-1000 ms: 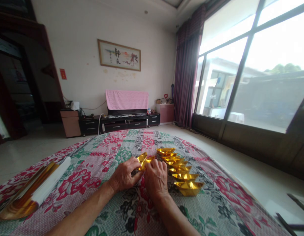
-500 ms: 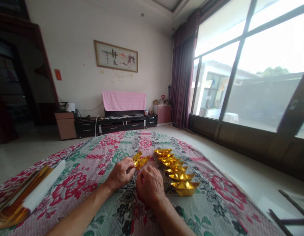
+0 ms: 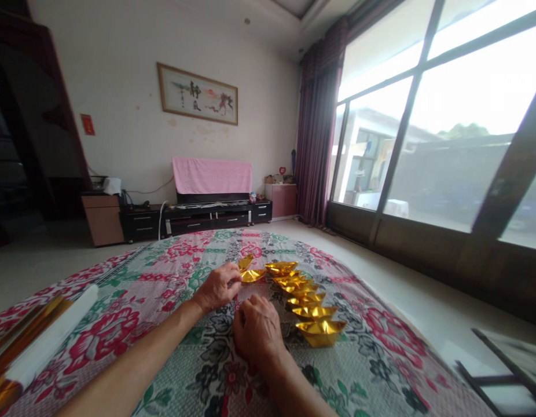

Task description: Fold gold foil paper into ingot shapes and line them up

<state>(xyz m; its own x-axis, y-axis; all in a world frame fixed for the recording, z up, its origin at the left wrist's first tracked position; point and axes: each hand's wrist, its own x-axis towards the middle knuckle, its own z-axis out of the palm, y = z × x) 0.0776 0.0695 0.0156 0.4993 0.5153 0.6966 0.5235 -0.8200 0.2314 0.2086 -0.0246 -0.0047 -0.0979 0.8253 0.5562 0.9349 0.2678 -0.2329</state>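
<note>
- I see the left hand [image 3: 218,286] pinching the left side of one shiny gold paper boat [image 3: 253,276], which sits at 2 o'clock from that hand
- The right hand [image 3: 259,327] is at 4 o'clock from the left one, fingers curled in, and I can't tell if it hides anything
- More gold boats [image 3: 321,334] make a row near the right hand, from its 3 o'clock up to its 1 o'clock
- Gold and white paper [image 3: 55,339] lies at its 9 o'clock
- Under all that I see a flowery cloth [image 3: 198,376]
- Far off at 12 o'clock, a pink cover [image 3: 212,175] hangs below a framed picture [image 3: 197,94]
- At 1 o'clock hangs a purple curtain [image 3: 318,127]
</note>
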